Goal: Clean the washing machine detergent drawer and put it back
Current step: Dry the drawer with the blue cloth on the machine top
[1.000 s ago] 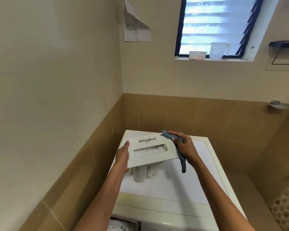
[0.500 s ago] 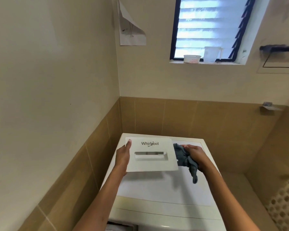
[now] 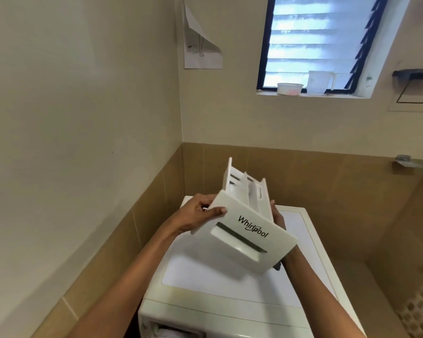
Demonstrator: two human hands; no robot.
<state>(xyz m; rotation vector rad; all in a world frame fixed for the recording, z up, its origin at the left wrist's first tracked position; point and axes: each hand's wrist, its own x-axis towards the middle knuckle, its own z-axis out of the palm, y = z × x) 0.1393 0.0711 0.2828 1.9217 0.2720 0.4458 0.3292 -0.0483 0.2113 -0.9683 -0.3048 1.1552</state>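
Currently catalogued:

Detergent drawer: white plastic, branded front panel with a recessed pull. It is held clear of the washing machine top, above it. It is tilted so that the panel faces the camera and slopes down to the right, while the open compartments point up and away toward the tiled wall.

Left hand: closed on the panel's left edge, thumb laid flat on the face, fingers curled behind.

Right hand: set against the drawer's right side wall, with fingertips showing along it. The palm is hidden behind the panel, so how far it is closed cannot be told. A dark scrap is seen below the panel's lower corner; it may be a cloth, but too little shows.

Drawer slot: open, at the machine's front upper left, at the bottom edge of the view, well below the drawer.

Step in hand, as judged: inspection or wiping of the compartments, with refitting not yet begun. It is best done with the left grip kept firm on the panel. The dividers and rear slots should be turned to the light from the window and checked for residue. Before refitting, the drawer should be levelled, compartments upward, and its side rails lined up with the slot.
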